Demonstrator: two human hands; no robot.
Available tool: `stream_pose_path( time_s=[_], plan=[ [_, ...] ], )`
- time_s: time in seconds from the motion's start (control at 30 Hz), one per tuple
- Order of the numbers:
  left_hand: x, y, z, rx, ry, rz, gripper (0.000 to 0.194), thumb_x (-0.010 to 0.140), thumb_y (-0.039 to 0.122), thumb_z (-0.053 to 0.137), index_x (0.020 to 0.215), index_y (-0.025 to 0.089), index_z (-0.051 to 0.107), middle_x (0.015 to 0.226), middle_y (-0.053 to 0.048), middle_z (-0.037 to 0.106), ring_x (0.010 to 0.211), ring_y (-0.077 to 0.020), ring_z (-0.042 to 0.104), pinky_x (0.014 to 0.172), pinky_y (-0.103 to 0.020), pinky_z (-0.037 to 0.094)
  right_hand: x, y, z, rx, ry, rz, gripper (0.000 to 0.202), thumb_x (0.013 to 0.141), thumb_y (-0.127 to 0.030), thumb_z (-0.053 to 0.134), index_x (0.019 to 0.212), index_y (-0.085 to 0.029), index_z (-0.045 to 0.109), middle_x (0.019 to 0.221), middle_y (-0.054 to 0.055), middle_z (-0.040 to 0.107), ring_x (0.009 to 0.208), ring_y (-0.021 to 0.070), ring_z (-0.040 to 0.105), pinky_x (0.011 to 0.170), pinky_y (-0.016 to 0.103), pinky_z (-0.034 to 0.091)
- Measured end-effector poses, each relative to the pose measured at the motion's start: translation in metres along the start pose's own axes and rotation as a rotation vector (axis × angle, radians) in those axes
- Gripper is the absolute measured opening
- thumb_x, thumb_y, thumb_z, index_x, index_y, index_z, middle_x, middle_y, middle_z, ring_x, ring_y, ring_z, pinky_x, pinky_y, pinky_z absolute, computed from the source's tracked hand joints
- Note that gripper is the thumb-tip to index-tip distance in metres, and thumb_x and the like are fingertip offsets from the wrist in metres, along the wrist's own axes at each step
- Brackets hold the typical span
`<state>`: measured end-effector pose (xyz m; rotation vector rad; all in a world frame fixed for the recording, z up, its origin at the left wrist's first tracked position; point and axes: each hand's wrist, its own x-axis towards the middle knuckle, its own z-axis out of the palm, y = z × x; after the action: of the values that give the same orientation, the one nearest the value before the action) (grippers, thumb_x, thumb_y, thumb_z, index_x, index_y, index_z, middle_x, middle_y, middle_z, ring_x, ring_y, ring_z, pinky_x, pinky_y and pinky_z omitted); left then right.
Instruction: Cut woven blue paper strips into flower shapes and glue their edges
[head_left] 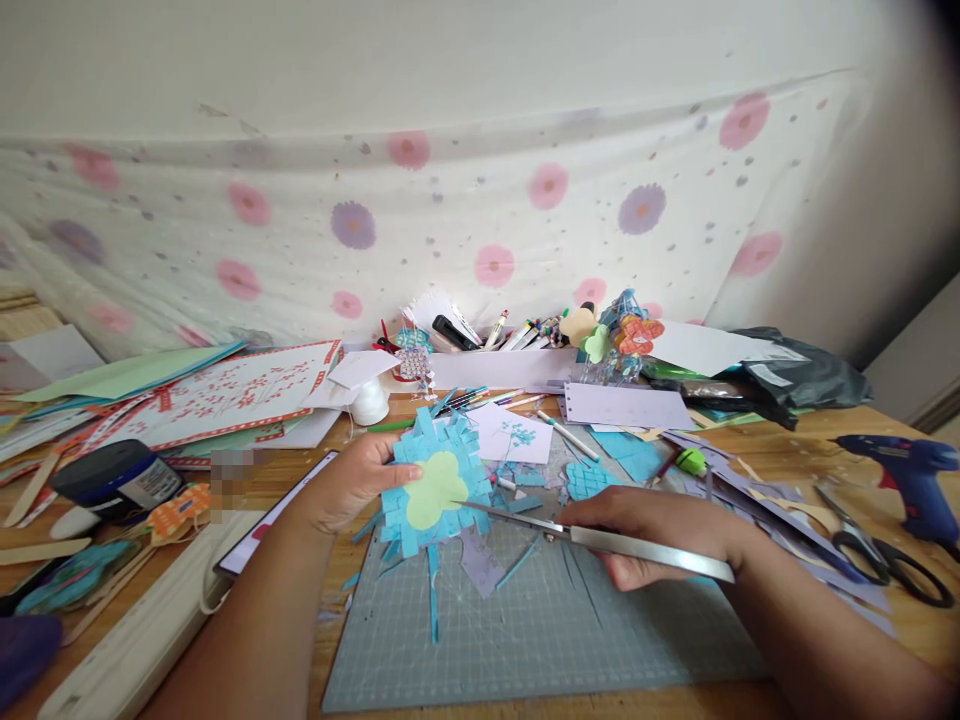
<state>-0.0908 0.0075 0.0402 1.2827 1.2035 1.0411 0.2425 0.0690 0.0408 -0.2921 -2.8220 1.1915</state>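
One grip, your left hand, pinches the green paper flower against the woven blue paper above the cutting mat's left side, likely so neither slips; your right hand, closed round metal scissors, holds their tips by the flower.

The weave is coloured light blue in a checked pattern; the flower is coloured pale green. The mat is tinted grey and gridded with fine pale lines. The curtain is printed with pink and purple blooms on white. The glue gun is coloured dark blue.
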Motion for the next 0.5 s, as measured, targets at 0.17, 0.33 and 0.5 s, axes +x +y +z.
stream_pose_path(
  time_s=[0.17, 0.33, 0.5],
  plan=[
    [-0.0008, 0.003, 0.0018, -0.072, 0.057, -0.046, 0.027, 0.056, 0.022, 0.082, 0.081, 0.02, 0.075, 0.083, -0.01, 0.074, 0.076, -0.0281, 0.068, 0.07, -0.038, 0.055, 0.0016, -0.0016, 0.002, 0.002, -0.041, 0.034, 0.077, 0.082, -0.076, 0.028, 0.113, -0.013, 0.061, 0.081, 0.008, 0.062, 0.071, 0.0197, 0.054, 0.061, 0.028, 0.04],
    [-0.0012, 0.0017, -0.0003, 0.003, 0.038, -0.019, 0.025, 0.056, 0.025, 0.081, 0.08, 0.02, 0.076, 0.081, -0.011, 0.074, 0.068, -0.0277, 0.068, 0.063, -0.038, 0.055, 0.0023, -0.0029, 0.0024, 0.011, -0.062, 0.05, 0.073, 0.081, -0.077, 0.03, 0.102, -0.015, 0.063, 0.082, 0.006, 0.06, 0.069, 0.0182, 0.052, 0.058, 0.027, 0.037],
    [-0.0024, 0.0025, -0.0015, 0.04, 0.013, -0.033, 0.029, 0.059, 0.028, 0.079, 0.087, 0.019, 0.076, 0.09, -0.014, 0.074, 0.076, -0.0305, 0.068, 0.066, -0.04, 0.055, 0.0029, -0.0024, 0.0044, -0.005, -0.065, 0.065, 0.075, 0.08, -0.078, 0.031, 0.101, -0.014, 0.064, 0.081, 0.006, 0.062, 0.068, 0.0172, 0.053, 0.057, 0.026, 0.039]
  ],
)
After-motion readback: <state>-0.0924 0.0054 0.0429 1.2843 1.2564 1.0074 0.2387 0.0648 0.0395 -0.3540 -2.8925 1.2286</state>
